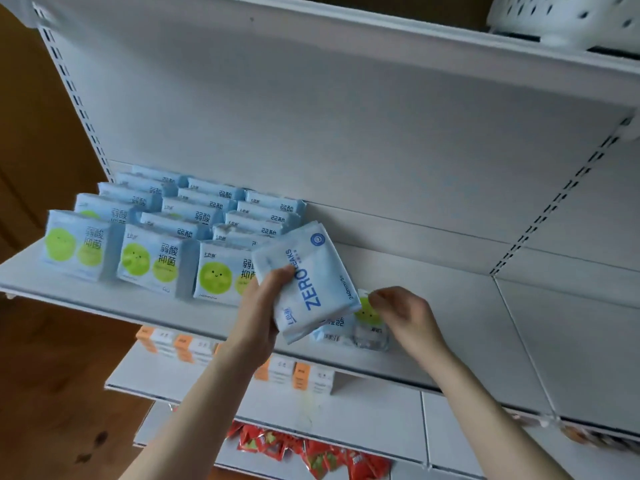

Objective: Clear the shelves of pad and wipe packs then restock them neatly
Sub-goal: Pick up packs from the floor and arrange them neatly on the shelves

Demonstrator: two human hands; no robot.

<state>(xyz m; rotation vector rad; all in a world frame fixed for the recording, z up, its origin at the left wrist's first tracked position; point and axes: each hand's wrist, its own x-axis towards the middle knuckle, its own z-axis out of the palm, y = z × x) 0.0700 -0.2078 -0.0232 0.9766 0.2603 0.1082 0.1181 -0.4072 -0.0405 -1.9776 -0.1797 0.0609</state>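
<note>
Head view: left hand [263,306] clamps the ZERO LEAKS pad pack [308,285] above the shelf [450,306]; right hand [405,311], at 3 o'clock, curls onto a loose green-faced pack [367,313], grip unclear. Best to stand both upright, faces forward, extending the rows [156,244] at 9 o'clock.

The white sheet-metal shelf [450,323] has a smooth, matt painted finish. The upright pale blue plastic-film packs with green circles [152,265] show a soft sheen, as does the slightly crinkled pale blue ZERO film pack [311,282]. The white perforated basket [561,19] looks like matt plastic. The red sachets [311,452] shine like foil.
</note>
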